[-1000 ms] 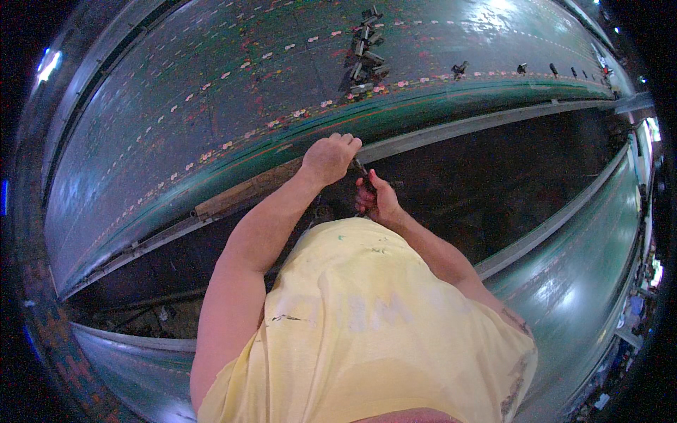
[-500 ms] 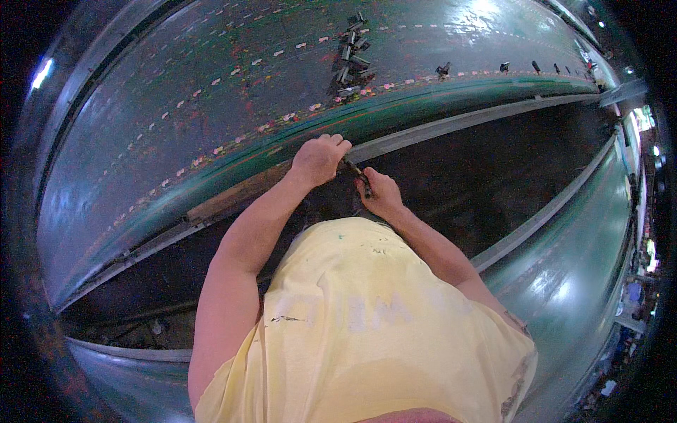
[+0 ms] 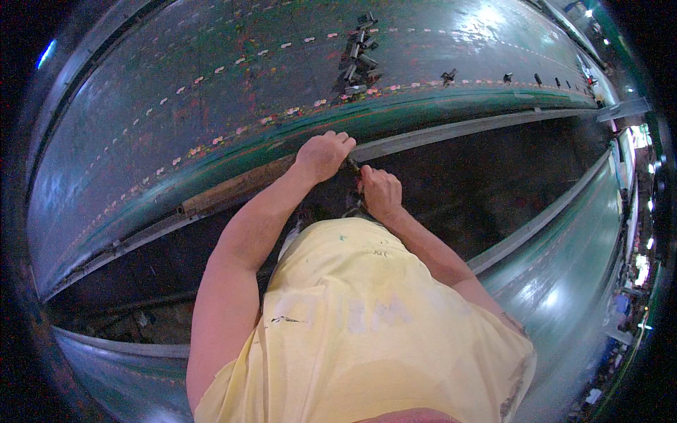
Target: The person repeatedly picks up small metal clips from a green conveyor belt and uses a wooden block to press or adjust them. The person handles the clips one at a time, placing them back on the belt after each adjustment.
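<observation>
My left hand (image 3: pixel 326 156) is closed at the near edge of the long table, its knuckles over the metal rail (image 3: pixel 409 141). What its fingers grip, if anything, is hidden beneath them. Just right of it and a little nearer, my right hand (image 3: pixel 381 193) is wrapped round a dark, slim, rod-like tool (image 3: pixel 355 166). The tool's upper end reaches up to the underside of my left hand. Its exact kind does not show. Both hands stay close together in front of my yellow shirt.
The long green-grey table (image 3: pixel 233 92) carries rows of small pale marks. A line of dark metal pieces (image 3: pixel 360 56) lies across it, with a few more dark pieces (image 3: pixel 449 76) spaced along to the right. A dark aisle (image 3: pixel 486 169) separates it from a second green table (image 3: pixel 564 268).
My right hand has turned, bringing the back of its fingers upward, and the tool's lower end no longer shows. My left hand stays at the rail. The view has shifted slightly.
</observation>
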A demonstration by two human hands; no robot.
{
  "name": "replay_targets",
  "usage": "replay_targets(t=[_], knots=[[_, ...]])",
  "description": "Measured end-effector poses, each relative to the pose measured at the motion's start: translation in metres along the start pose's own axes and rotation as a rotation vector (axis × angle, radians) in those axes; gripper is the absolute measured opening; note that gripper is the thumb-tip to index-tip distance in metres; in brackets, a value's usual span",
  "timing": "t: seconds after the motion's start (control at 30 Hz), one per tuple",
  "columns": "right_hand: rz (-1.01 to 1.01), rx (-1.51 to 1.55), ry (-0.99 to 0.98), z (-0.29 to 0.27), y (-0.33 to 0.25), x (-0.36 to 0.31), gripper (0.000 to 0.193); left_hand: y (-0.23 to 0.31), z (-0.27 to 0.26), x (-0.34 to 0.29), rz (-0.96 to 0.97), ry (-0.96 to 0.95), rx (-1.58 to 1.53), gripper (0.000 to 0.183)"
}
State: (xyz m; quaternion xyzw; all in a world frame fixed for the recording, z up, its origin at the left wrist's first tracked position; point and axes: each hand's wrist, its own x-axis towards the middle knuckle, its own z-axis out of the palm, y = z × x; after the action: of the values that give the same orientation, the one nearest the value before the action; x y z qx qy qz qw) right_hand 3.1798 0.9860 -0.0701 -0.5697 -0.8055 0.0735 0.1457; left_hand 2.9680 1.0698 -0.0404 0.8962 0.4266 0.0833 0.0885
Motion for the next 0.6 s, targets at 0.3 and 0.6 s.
replay_targets(t=[0.3,0.6], knots=[[0.213,0.209,-0.171,0.022,0.001,-0.006,0.030,0.006,-0.005,0.002,-0.001,-0.028,0.011,0.031],[0.743,1.754,-0.344,0.060,0.015,-0.011,0.039,0.003,-0.003,0.003,0.015,-0.055,0.008,0.035]])
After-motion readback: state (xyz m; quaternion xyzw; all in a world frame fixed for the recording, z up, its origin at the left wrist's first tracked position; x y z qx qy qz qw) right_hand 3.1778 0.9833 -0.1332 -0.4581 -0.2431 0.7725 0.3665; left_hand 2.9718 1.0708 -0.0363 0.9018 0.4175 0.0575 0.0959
